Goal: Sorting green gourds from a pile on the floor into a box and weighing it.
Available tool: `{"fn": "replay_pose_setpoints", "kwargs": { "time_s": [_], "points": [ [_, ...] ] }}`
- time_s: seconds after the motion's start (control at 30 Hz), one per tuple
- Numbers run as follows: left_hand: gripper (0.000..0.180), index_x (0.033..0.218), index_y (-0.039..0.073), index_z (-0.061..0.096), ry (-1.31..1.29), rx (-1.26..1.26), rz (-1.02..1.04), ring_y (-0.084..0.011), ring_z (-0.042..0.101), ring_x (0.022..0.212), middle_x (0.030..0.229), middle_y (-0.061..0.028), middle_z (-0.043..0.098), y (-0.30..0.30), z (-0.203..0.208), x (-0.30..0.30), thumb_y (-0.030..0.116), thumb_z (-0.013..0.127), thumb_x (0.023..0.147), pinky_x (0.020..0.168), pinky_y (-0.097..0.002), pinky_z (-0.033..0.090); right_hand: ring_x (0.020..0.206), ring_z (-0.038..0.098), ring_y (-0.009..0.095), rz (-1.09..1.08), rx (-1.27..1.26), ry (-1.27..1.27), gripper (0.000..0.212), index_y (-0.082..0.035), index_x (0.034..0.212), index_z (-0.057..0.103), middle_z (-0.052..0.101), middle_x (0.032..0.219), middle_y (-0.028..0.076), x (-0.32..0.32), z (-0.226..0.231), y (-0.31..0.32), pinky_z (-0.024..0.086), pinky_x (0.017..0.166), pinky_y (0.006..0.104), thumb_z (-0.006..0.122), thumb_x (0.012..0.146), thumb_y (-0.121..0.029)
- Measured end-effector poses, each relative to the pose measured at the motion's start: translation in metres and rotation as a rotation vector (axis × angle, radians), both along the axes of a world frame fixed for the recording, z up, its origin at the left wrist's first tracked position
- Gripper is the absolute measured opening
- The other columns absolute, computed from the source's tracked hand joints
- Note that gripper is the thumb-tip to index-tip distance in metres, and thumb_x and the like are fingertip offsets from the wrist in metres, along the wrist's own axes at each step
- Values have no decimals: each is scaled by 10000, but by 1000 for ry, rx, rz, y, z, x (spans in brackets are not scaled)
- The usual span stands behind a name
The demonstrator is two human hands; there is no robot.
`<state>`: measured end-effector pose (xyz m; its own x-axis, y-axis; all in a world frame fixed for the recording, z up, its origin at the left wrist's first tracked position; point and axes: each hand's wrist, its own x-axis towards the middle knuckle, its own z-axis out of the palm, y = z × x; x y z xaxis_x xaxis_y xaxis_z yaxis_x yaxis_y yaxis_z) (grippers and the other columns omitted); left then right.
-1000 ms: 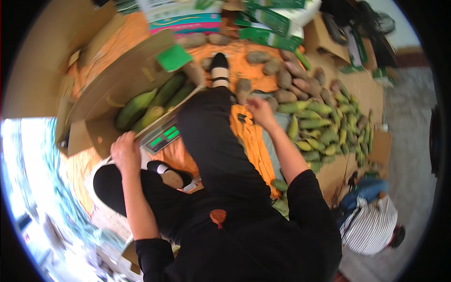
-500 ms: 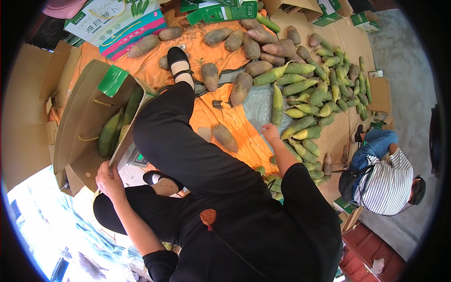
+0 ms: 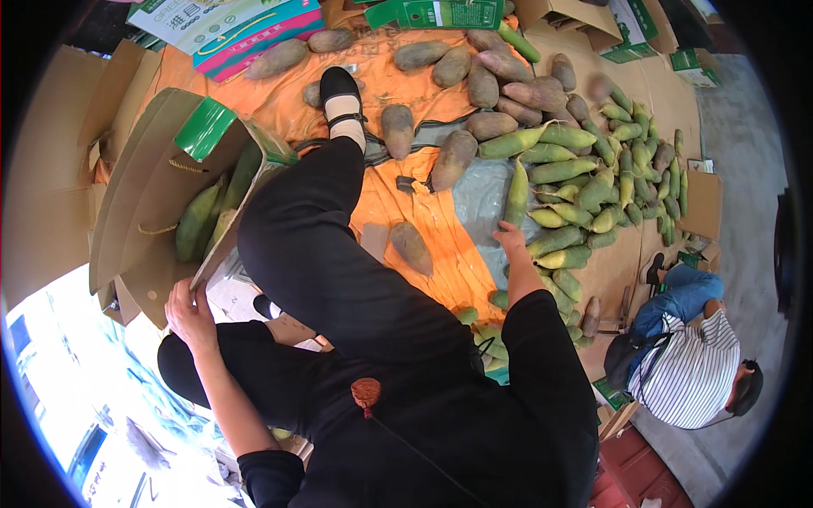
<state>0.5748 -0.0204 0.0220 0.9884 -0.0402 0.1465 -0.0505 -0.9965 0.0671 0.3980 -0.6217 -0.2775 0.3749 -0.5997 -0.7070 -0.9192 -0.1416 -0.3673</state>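
Note:
My left hand [image 3: 190, 317] pinches the lower edge of an open cardboard box [image 3: 127, 212] at the left, thumb and fingers on either side of its wall. Inside that box lie a few large green radishes [image 3: 199, 222]. My right hand [image 3: 511, 240] is closed round the near end of a long green radish [image 3: 517, 196], which lies on the grey plastic sheet [image 3: 483, 207] with its thin tip pointing away from me. Just to its right spreads a pile of green radishes [image 3: 563, 241].
Brownish-purple tubers [image 3: 412, 248] lie scattered on an orange sheet [image 3: 356, 224]. My outstretched leg [image 3: 305, 237] crosses between box and pile. Printed cartons [image 3: 436, 13] stand at the far side. A person in a striped shirt [image 3: 690, 364] crouches at the right.
My right hand has closed on the near end of the green radish, beside which it hovered before. The left hand keeps its hold on the box edge. The whole view has shifted slightly.

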Motion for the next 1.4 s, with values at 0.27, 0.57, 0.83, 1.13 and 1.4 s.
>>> {"fn": "replay_pose_setpoints", "kwargs": {
  "time_s": [0.27,0.57,0.83,1.13,1.4],
  "points": [
    [108,857,68,596,12,-23,1,-322,582,764,795,-103,616,1,1,4,129,652,788,684,-398,425,989,613,220,99,-14,-137,505,-61,1250,575,642,1129,107,19,26,78,474,836,304,664,759,-138],
    [91,846,83,609,34,2,-5,-298,589,792,812,-79,617,2,2,4,134,648,781,681,-391,423,1004,556,236,529,-178,-340,598,-105,1287,488,597,1062,100,63,86,140,465,834,353,720,737,-103],
    [97,818,87,601,5,-47,-4,-277,577,775,772,-71,596,2,7,4,120,658,748,690,-394,410,1218,422,288,937,-459,60,755,-229,1308,421,466,1277,56,81,76,133,408,923,519,791,651,-192],
    [101,790,100,605,-2,-54,16,-256,584,753,740,-49,591,3,12,6,136,675,726,686,-383,419,1136,486,277,979,-466,237,629,-171,1210,483,517,1175,63,113,68,134,450,877,488,792,664,-209],
    [107,786,108,602,-5,-79,14,-238,579,765,747,-36,585,6,10,3,122,670,705,695,-377,423,1018,518,380,834,-301,-441,633,-60,1186,478,548,1101,158,150,147,125,442,846,437,785,634,-92]
  ]
}}
